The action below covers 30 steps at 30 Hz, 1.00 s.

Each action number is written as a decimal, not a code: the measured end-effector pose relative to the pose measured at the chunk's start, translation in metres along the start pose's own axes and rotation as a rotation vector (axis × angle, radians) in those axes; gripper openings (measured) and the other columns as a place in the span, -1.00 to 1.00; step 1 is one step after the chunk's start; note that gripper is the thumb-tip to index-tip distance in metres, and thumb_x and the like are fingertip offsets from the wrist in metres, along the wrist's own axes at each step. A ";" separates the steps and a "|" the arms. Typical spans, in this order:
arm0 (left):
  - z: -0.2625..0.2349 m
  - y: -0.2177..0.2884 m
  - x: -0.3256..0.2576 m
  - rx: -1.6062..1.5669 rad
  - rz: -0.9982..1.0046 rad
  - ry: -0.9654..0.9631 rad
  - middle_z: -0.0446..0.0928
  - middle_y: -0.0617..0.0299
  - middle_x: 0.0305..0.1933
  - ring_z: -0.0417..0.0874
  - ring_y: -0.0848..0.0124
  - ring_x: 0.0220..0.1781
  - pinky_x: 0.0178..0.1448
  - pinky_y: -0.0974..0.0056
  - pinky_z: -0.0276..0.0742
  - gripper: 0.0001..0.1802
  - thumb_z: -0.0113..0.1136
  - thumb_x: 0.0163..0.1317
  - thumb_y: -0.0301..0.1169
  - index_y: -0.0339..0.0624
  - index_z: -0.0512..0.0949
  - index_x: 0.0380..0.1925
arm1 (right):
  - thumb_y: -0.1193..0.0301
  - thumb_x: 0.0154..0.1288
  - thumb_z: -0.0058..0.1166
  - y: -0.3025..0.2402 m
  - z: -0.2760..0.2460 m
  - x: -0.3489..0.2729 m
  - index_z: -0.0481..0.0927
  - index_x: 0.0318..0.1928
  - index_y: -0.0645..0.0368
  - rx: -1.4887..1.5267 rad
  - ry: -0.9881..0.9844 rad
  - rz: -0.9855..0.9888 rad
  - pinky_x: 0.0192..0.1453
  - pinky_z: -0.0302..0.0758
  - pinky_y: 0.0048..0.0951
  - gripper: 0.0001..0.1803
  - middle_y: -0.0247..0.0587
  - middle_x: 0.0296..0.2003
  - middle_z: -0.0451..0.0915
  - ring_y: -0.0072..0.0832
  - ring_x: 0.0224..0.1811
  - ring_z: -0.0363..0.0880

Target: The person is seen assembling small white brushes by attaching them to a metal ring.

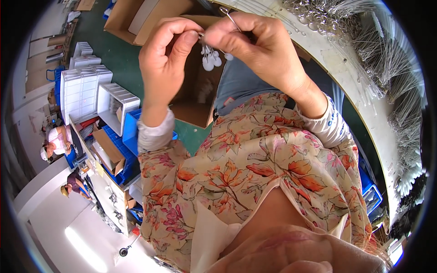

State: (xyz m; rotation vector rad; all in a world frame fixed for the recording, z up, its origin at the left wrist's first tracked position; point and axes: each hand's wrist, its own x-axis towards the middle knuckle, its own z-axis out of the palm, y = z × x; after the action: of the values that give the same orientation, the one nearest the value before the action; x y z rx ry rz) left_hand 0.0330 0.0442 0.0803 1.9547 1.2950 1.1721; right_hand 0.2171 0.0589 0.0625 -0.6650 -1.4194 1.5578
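Both hands meet above an open cardboard box [193,113], their fingertips close together. My left hand [166,59] is closed, its thumb and forefinger pinching the top of a small bunch of white drop-shaped pieces [209,60] on thin stems. From the other side my right hand [259,52] pinches at the same spot, partly covering the stems. A bent metal wire with a looped end [231,18] passes through the right fingers. One more white piece shows just below the right fingertips. What exactly joins the bunch is hidden by the fingers.
Along the right, a pale curved-looking table [364,107] holds metal rings [314,18] and bundles of thin wires [391,59]. Another carton [132,22] stands behind the hands. White crates [84,91] and blue bins [123,150] are at the left, with two people farther off.
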 end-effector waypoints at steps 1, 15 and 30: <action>0.006 -0.004 -0.003 0.087 0.134 0.155 0.50 0.37 -0.41 0.40 0.65 -0.46 -0.38 0.57 0.29 -0.91 0.10 0.26 -0.49 -0.28 0.54 -0.31 | 0.55 0.17 0.18 -0.008 -0.003 -0.002 0.64 -0.24 0.25 -0.034 0.042 -0.039 -0.31 0.45 -0.67 -0.87 -0.35 -0.40 0.61 -0.74 -0.37 0.50; 0.040 -0.004 -0.003 -0.512 0.032 0.263 0.46 0.30 -0.38 0.23 0.68 -0.54 -0.51 0.59 0.14 -0.82 -0.01 0.35 -0.41 -0.33 0.47 -0.24 | 0.62 0.06 0.20 0.009 0.001 0.000 0.67 -0.19 0.21 -0.591 0.292 -0.745 -0.32 0.49 -0.59 -0.76 -0.26 -0.40 0.59 -0.55 -0.39 0.54; 0.055 -0.005 -0.002 -0.569 0.123 0.410 0.48 0.18 -0.32 0.24 0.69 -0.58 -0.57 0.60 0.14 -0.84 -0.04 0.36 -0.44 -0.33 0.45 -0.26 | 0.60 -0.08 0.27 0.032 -0.003 -0.001 0.69 -0.23 0.12 -0.618 0.352 -0.812 -0.30 0.52 -0.53 -0.70 -0.29 -0.37 0.61 -0.48 -0.36 0.57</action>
State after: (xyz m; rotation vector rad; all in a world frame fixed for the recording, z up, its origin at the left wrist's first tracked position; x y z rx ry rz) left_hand 0.0786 0.0465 0.0483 1.4345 0.8821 1.8346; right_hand 0.2119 0.0614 0.0308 -0.5603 -1.6070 0.3477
